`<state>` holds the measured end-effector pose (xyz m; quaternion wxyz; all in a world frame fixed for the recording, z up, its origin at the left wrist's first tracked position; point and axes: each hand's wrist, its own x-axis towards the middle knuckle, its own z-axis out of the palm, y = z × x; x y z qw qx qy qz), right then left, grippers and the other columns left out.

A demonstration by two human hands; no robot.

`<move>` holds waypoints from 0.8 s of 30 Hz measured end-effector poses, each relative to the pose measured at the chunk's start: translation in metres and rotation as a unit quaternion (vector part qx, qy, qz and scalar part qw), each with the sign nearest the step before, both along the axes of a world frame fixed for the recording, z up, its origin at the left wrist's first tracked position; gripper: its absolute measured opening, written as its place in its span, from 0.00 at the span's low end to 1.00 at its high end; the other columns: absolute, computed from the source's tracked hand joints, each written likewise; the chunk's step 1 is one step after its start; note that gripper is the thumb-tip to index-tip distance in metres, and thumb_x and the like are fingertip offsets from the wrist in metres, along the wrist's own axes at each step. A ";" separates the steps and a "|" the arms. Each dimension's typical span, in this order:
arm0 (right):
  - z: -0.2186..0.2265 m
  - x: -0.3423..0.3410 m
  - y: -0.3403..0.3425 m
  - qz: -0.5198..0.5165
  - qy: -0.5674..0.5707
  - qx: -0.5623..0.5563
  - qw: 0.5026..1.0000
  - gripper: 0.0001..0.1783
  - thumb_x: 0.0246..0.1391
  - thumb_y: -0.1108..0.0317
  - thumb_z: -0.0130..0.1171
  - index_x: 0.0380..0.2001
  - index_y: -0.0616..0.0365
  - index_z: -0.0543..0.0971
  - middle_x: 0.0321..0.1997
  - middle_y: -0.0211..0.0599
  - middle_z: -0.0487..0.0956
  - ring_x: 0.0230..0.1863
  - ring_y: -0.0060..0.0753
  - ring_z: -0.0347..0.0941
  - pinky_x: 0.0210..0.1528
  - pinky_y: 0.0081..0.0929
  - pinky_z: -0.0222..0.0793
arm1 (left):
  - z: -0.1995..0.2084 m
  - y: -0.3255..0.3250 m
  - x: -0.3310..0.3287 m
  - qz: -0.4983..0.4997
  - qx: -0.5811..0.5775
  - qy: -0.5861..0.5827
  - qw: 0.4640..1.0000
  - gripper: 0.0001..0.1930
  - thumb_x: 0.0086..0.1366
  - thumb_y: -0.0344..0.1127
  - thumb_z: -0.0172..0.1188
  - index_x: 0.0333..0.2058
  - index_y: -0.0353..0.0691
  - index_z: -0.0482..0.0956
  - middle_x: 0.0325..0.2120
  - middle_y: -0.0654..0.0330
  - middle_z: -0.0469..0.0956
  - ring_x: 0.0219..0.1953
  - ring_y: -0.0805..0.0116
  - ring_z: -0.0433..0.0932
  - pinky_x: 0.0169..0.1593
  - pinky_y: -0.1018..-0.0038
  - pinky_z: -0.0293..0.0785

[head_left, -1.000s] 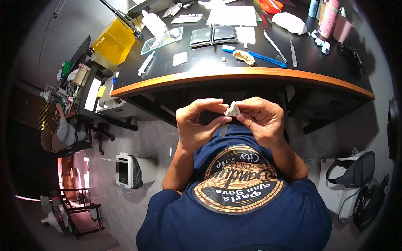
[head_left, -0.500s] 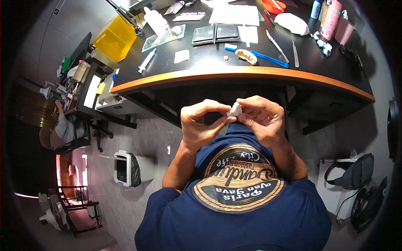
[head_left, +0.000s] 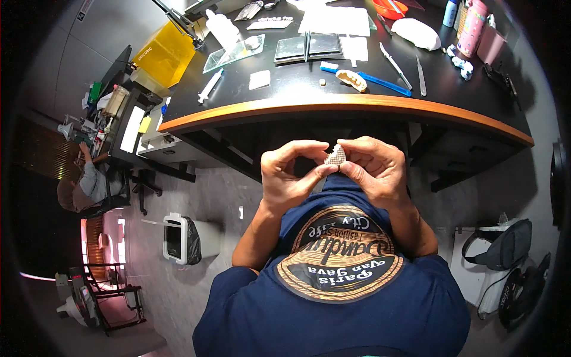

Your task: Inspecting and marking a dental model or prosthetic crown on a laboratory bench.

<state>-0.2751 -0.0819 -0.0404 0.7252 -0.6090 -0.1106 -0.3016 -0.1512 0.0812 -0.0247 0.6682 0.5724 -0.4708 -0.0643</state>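
Between my two hands, just in front of the desk's wooden edge, is a small pale piece of mesh (head_left: 336, 156) with a fine grid pattern, curved and jagged along its upper left side. My left hand (head_left: 291, 172) pinches it from the left, thumb at its lower edge. From the right, my right hand (head_left: 376, 169) grips it with thumb and fingertips. On the desk beyond lie a cream dental cast (head_left: 351, 80) and a toothbrush with a blue handle (head_left: 383, 84). A small cream block (head_left: 322, 83) sits to the left of the cast.
Across the black desk (head_left: 262, 107) are a syringe (head_left: 210, 86), a white square pad (head_left: 259, 80), a glass plate (head_left: 233, 55), a dark flat case (head_left: 308, 49), two slim knives (head_left: 395, 65) and a pink bottle (head_left: 471, 28). A bin (head_left: 178, 239) stands left; another person (head_left: 89, 184) sits farther left.
The mesh piece has turned, so its gridded face shows more fully. My left hand has shifted slightly right; my right hand keeps nearly the same place.
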 end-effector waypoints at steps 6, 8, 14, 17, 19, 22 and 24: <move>0.001 0.000 -0.001 -0.012 0.010 -0.014 1.000 0.18 0.61 0.84 0.64 0.54 0.71 0.81 0.45 0.44 0.84 0.48 0.29 0.84 0.55 0.24 0.80 | 0.001 -0.004 0.001 -0.016 -0.007 -0.051 0.999 0.14 0.54 0.19 0.77 0.41 0.31 0.88 0.33 0.55 0.87 0.36 0.71 0.85 0.42 0.77 0.81; 0.001 0.000 -0.001 -0.007 -0.001 -0.006 1.000 0.17 0.61 0.83 0.65 0.54 0.71 0.81 0.45 0.44 0.84 0.48 0.29 0.84 0.55 0.24 0.81 | 0.000 -0.004 0.000 -0.014 -0.009 -0.015 1.000 0.15 0.54 0.19 0.76 0.41 0.31 0.88 0.32 0.55 0.87 0.36 0.70 0.85 0.42 0.77 0.80; 0.001 -0.002 -0.002 -0.018 0.020 -0.021 0.999 0.16 0.61 0.82 0.66 0.52 0.71 0.82 0.44 0.43 0.84 0.48 0.30 0.85 0.55 0.25 0.81 | -0.001 -0.001 0.007 -0.053 0.004 -0.076 0.996 0.15 0.57 0.17 0.74 0.44 0.26 0.85 0.37 0.51 0.85 0.41 0.67 0.85 0.46 0.74 0.80; 0.001 -0.002 -0.002 -0.015 0.022 -0.011 1.000 0.16 0.60 0.81 0.66 0.51 0.71 0.82 0.44 0.43 0.85 0.48 0.30 0.85 0.55 0.26 0.81 | -0.002 -0.001 0.009 -0.057 0.009 -0.089 0.994 0.15 0.57 0.17 0.73 0.44 0.25 0.85 0.37 0.51 0.85 0.41 0.67 0.84 0.45 0.74 0.80; 0.001 -0.002 -0.001 -0.013 0.024 -0.005 1.000 0.16 0.60 0.81 0.67 0.51 0.71 0.82 0.44 0.43 0.85 0.48 0.30 0.85 0.55 0.26 0.81 | -0.003 -0.002 0.008 -0.054 0.010 -0.084 0.995 0.15 0.57 0.17 0.73 0.44 0.25 0.85 0.38 0.50 0.85 0.41 0.67 0.84 0.45 0.74 0.80; 0.002 -0.003 -0.001 -0.012 0.027 0.002 1.000 0.16 0.60 0.81 0.67 0.51 0.71 0.82 0.44 0.43 0.85 0.48 0.30 0.85 0.55 0.26 0.81 | -0.003 -0.004 0.006 -0.055 0.003 -0.085 0.995 0.15 0.57 0.17 0.73 0.45 0.25 0.84 0.38 0.50 0.84 0.40 0.66 0.83 0.44 0.74 0.80; 0.002 -0.004 -0.001 -0.011 0.026 0.003 1.000 0.16 0.59 0.82 0.67 0.51 0.71 0.82 0.44 0.43 0.85 0.48 0.30 0.85 0.55 0.26 0.81 | -0.004 -0.005 0.005 -0.053 0.000 -0.089 0.995 0.16 0.57 0.17 0.73 0.45 0.26 0.84 0.39 0.50 0.84 0.40 0.66 0.83 0.44 0.74 0.80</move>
